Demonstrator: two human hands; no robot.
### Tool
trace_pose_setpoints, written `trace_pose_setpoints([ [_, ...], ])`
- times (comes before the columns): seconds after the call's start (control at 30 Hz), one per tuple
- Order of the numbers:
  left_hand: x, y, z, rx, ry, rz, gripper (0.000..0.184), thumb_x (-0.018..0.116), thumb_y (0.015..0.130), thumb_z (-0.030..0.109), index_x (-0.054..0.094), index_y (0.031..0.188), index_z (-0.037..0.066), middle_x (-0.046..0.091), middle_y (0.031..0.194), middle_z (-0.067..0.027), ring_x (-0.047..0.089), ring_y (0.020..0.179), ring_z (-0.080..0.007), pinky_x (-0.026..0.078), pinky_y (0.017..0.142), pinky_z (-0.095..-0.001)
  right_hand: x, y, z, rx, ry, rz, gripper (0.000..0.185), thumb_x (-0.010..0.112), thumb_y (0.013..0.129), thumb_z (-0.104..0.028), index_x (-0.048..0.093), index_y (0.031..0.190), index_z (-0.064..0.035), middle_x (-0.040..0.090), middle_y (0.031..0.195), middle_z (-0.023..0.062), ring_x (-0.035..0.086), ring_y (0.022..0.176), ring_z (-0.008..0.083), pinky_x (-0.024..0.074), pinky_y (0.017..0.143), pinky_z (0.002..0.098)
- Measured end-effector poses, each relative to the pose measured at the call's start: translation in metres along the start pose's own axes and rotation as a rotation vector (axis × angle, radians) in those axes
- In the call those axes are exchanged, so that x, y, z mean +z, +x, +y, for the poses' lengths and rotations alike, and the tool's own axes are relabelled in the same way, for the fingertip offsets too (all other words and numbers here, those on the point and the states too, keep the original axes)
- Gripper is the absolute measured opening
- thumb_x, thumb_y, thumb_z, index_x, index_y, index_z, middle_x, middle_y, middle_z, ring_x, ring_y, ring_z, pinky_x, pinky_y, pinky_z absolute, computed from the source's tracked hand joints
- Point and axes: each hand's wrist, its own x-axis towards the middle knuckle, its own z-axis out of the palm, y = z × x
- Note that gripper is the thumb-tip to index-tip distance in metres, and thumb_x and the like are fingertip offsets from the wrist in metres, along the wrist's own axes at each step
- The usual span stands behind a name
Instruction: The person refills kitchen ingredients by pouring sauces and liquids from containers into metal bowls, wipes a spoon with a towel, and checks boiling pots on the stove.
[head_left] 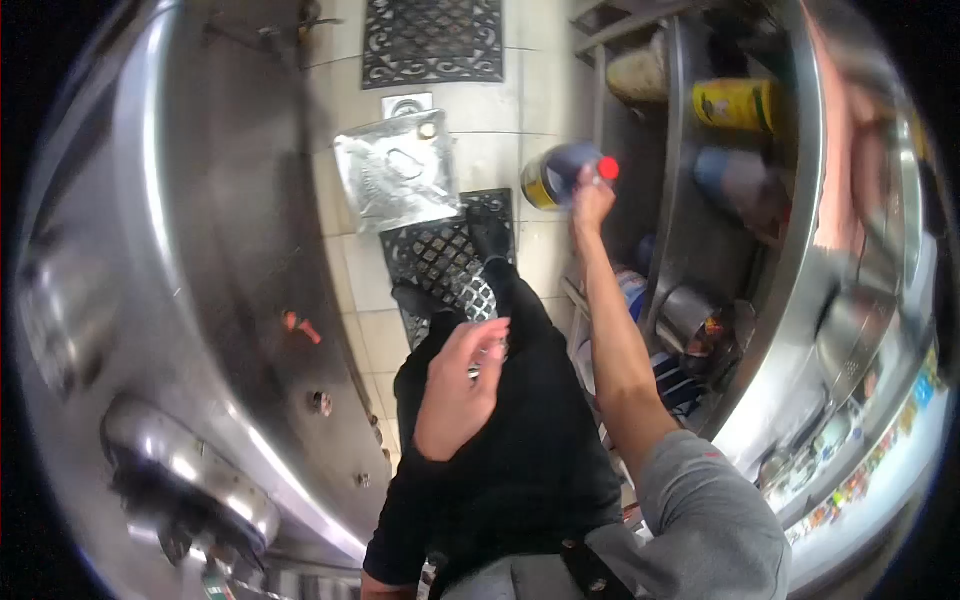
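My right hand (594, 200) is closed around the handle of a large dark jug (572, 170) with a red cap and a yellow label. The jug hangs tilted over the tiled floor, beside the shelves on the right. In front of my dark trousers, my left hand (460, 395) is raised, fingers loosely curved and the thumb a little apart. Nothing shows in it. A square silvery tin (398, 168) with a pale cap stands or lies on the floor ahead of my feet.
Black openwork mats (433, 40) lie on the tiles. At right, steel shelving (675, 130) holds a yellow can (735, 105), a steel pot (690, 318) and other containers. On the left runs a steel cooking counter (215, 260) with a large metal pan (190, 465) and a red-handled valve (300, 325).
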Motion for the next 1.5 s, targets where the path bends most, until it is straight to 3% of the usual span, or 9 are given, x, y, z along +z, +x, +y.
trace_pose_setpoints([
  [0.23, -0.014, -0.025, 0.112, 0.492, 0.518, 0.212, 0.043, 0.061, 0.093, 0.015, 0.055, 0.133, 0.000, 0.051, 0.139, -0.0167, 0.043, 0.133, -0.0400, 0.037, 0.110, -0.0450, -0.089, -0.216, -0.230, -0.651, -0.360, -0.721, 0.029, 0.063, 0.095, -0.027, 0.067, 0.107, -0.0011, 0.061, 0.074, 0.0220, 0.058, 0.055, 0.0298, 0.0464, 0.055, 0.0384],
  [0.37, -0.038, -0.073, 0.142, 0.751, 0.645, 0.224, 0.053, 0.060, 0.083, 0.017, 0.054, 0.134, 0.002, 0.049, 0.144, -0.0145, 0.036, 0.142, -0.0345, 0.032, 0.116, -0.0445, -0.141, -0.283, -0.320, -0.822, -0.267, -1.130, 0.008, 0.063, 0.084, -0.003, 0.055, 0.083, -0.0018, 0.062, 0.076, 0.0191, 0.060, 0.064, 0.0385, 0.0467, 0.058, 0.0407],
  [0.5, -0.086, -0.197, 0.200, 0.911, 0.658, 0.289, 0.055, 0.062, 0.079, 0.013, 0.055, 0.132, -0.001, 0.048, 0.145, -0.0158, 0.035, 0.143, -0.0333, 0.028, 0.119, -0.0442, -0.157, -0.367, -0.408, -1.257, -0.105, -1.353, 0.018, 0.065, 0.089, -0.017, 0.058, 0.086, -0.0003, 0.060, 0.078, 0.0159, 0.056, 0.072, 0.0320, 0.0416, 0.063, 0.0435],
  [0.63, -0.100, -0.302, 0.211, 1.064, 0.561, 0.553, 0.054, 0.060, 0.079, 0.005, 0.056, 0.132, 0.000, 0.053, 0.142, -0.0168, 0.048, 0.134, -0.0341, 0.051, 0.101, -0.0421, -0.178, -0.457, -0.458, -1.346, -0.038, -1.472, 0.018, 0.064, 0.090, -0.016, 0.060, 0.088, 0.0018, 0.060, 0.073, 0.0171, 0.057, 0.065, 0.0293, 0.0412, 0.059, 0.0414],
  [0.73, -0.097, -0.375, 0.212, 0.713, 0.445, 1.022, 0.053, 0.062, 0.081, 0.001, 0.056, 0.133, 0.004, 0.054, 0.142, -0.0126, 0.049, 0.133, -0.0336, 0.055, 0.095, -0.0381, -0.192, -0.537, -0.479, -1.101, -0.188, -1.606, 0.018, 0.065, 0.087, -0.013, 0.063, 0.091, 0.0047, 0.060, 0.065, 0.0173, 0.061, 0.060, 0.0265, 0.0424, 0.056, 0.0373],
  [0.9, -0.091, -0.488, 0.205, 0.488, 0.051, 1.527, 0.052, 0.058, 0.083, -0.004, 0.053, 0.135, 0.004, 0.043, 0.151, -0.0132, 0.034, 0.144, -0.0345, 0.043, 0.110, -0.0419, -0.201, -0.644, -0.473, -1.397, -0.028, -1.703, 0.038, 0.065, 0.086, -0.011, 0.059, 0.118, 0.0081, 0.067, 0.081, 0.0199, 0.069, 0.074, 0.0240, 0.0501, 0.064, 0.0344],
  [1.03, -0.089, -0.582, 0.149, 0.541, 0.210, 1.323, 0.054, 0.064, 0.081, -0.002, 0.052, 0.133, 0.001, 0.043, 0.149, -0.0167, 0.032, 0.144, -0.0363, 0.042, 0.110, -0.0414, -0.215, -0.714, -0.459, -1.257, -0.174, -1.813, 0.033, 0.060, 0.088, -0.004, 0.060, 0.120, 0.0056, 0.062, 0.076, 0.0191, 0.058, 0.062, 0.0192, 0.0466, 0.060, 0.0333],
  [1.23, -0.128, -0.679, 0.098, 0.407, 0.473, 1.510, 0.035, 0.071, 0.078, 0.009, 0.066, 0.112, -0.002, 0.059, 0.112, -0.0154, 0.056, 0.103, -0.0320, 0.050, 0.089, -0.0406, -0.219, -0.827, -0.448, -1.425, -0.075, -1.895, 0.006, 0.058, 0.090, -0.001, 0.061, 0.093, 0.0032, 0.057, 0.066, 0.0175, 0.055, 0.056, 0.0254, 0.0429, 0.055, 0.0358],
  [1.5, -0.199, -0.732, 0.066, -0.442, 0.741, 1.928, 0.042, 0.066, 0.086, 0.041, 0.059, 0.074, 0.002, 0.060, 0.066, -0.0125, 0.064, 0.066, -0.0298, 0.052, 0.052, -0.0391, -0.182, -0.942, -0.423, -1.536, 0.116, -2.146, 0.025, 0.059, 0.086, 0.004, 0.061, 0.111, 0.0051, 0.066, 0.084, 0.0249, 0.068, 0.072, 0.0402, 0.0504, 0.061, 0.0385],
])
